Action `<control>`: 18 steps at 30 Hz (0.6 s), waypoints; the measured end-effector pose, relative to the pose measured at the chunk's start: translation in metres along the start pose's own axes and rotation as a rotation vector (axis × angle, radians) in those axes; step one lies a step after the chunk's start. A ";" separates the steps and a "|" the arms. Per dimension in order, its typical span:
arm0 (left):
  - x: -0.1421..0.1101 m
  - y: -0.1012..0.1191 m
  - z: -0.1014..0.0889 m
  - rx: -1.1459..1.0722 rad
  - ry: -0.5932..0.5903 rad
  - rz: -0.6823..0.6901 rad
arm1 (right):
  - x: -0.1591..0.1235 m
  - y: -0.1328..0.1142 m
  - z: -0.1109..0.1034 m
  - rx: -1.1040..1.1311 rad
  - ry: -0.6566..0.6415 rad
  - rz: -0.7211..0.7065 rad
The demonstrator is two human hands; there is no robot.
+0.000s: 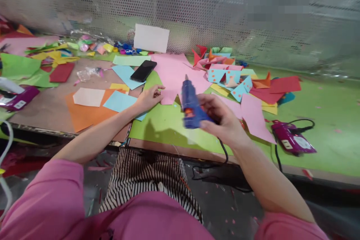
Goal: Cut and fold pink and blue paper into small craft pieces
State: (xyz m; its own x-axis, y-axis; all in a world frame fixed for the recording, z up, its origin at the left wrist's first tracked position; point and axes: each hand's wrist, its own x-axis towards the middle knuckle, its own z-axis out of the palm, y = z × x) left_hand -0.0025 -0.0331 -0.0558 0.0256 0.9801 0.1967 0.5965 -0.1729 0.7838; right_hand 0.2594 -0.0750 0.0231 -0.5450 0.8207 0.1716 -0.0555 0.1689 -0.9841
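My right hand [222,118] is wrapped round the handle of a blue hot glue gun [191,99], whose nozzle points away from me. The glue gun is lifted over the green tabletop, and its black cord hangs down past the front edge. My left hand [149,99] lies on the table with loosely bent fingers, its tips at the left edge of a cut pink paper sheet [176,73]. Just beyond that hand a black phone [144,71] rests on light blue paper [128,77]. Another light blue piece [120,101] lies under my left forearm.
Folded, dotted paper pieces [225,76] are heaped right of the pink sheet. A purple power strip [294,138] sits at the right, another [19,97] at the far left. A white card [151,38] leans against the perforated back panel [180,0]. Orange paper [81,114] lies left.
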 end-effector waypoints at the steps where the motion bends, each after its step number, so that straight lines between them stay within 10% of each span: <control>1: 0.000 0.000 0.001 -0.006 -0.002 -0.005 | 0.002 0.000 0.002 -0.043 -0.032 -0.006; 7: 0.000 -0.002 0.004 -0.069 0.023 -0.051 | 0.006 0.026 0.007 0.251 -0.066 0.044; 18: -0.006 0.002 0.001 -0.188 0.000 -0.059 | 0.015 0.022 0.006 0.149 -0.123 0.071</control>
State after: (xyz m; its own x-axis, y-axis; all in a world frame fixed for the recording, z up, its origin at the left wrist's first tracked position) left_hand -0.0003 -0.0389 -0.0558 -0.0053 0.9890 0.1475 0.4369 -0.1304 0.8900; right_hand 0.2452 -0.0620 0.0036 -0.6499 0.7529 0.1039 -0.1320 0.0228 -0.9910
